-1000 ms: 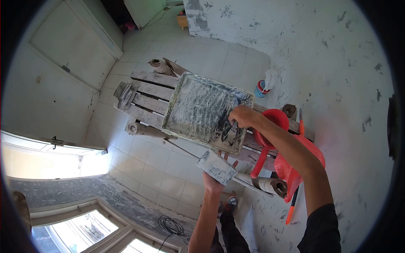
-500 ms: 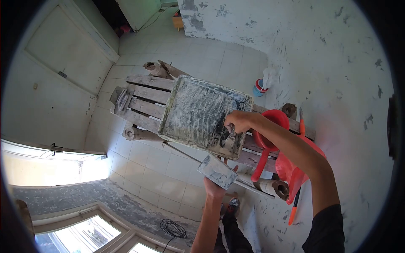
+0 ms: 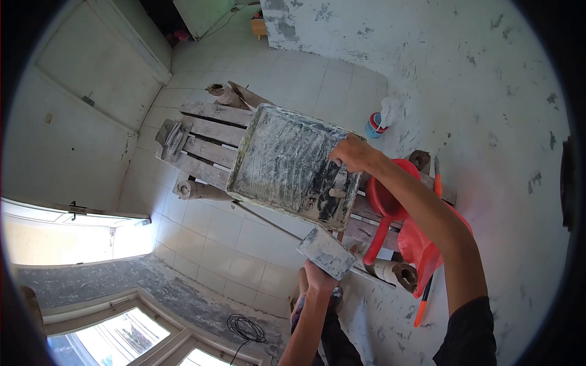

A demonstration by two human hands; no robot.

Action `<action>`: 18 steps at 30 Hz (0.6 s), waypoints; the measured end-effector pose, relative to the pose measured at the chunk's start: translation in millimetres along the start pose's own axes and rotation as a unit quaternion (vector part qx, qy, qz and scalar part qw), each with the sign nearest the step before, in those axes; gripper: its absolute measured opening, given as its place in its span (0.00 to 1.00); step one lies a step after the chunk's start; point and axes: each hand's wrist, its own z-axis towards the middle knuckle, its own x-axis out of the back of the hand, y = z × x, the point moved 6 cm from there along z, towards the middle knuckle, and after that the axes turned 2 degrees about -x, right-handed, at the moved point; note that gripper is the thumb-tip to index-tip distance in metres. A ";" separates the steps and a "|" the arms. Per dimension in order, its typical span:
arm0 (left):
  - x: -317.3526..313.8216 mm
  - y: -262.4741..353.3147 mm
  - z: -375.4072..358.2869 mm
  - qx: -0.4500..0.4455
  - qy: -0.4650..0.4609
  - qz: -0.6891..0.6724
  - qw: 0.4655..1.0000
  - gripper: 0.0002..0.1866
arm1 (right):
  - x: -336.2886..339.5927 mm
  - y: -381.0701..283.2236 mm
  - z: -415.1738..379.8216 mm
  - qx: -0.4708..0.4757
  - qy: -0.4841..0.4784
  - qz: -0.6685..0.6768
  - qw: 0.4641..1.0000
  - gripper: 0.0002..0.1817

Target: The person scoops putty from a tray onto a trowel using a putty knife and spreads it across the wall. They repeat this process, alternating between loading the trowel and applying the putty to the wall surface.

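A large rectangular tray [image 3: 241, 177], smeared with grey-white plaster, rests on a slatted wooden bench. Over its right side is my right hand [image 3: 353, 154], fingers closed around a plaster-caked hand tool [image 3: 337, 183]; most of the grip is hidden from above. Below the tray's front edge, my left hand [image 3: 318, 277] holds a plastering trowel [image 3: 328, 252] from underneath, its broad rectangular face turned up and coated with plaster. Close by my right forearm lies a red plastic dipper [image 3: 379, 213], its long handle pointing toward me.
Slats of the wooden bench [image 3: 210, 129] extend left, bearing a grey plaster-covered tool [image 3: 176, 139]. Crumpled red plastic [image 3: 415, 241] and an orange-handled tool [image 3: 421, 311] lie at right. A blue-and-red bucket [image 3: 375, 126] stands by the wall. Coiled cable [image 3: 246, 327] is on the lower left.
My right hand has shifted up and slightly right over the tray, exposing more of the tool beneath it. The trowel in my left hand has moved a little right and down.
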 end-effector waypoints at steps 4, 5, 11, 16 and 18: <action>1.7 -2.2 4.0 -0.013 -0.012 -0.012 1.000 0.29 | -10.5 -4.5 -6.3 -0.013 -0.046 0.058 0.997 0.11; 2.6 -3.6 4.4 -0.013 -0.013 -0.013 1.000 0.29 | -14.3 -8.5 -7.5 -0.013 -0.047 0.057 0.997 0.11; 5.5 -1.8 5.6 -0.023 -0.004 -0.019 1.000 0.26 | -33.6 -39.6 -15.3 -0.041 -0.150 0.130 0.979 0.13; 7.4 -1.0 7.9 -0.029 -0.013 -0.009 0.999 0.26 | -22.2 -43.3 -17.1 -0.051 -0.181 0.145 0.971 0.12; 2.4 -2.0 7.3 -0.031 -0.004 -0.010 0.999 0.26 | -11.9 -47.0 -16.9 -0.050 -0.182 0.144 0.971 0.11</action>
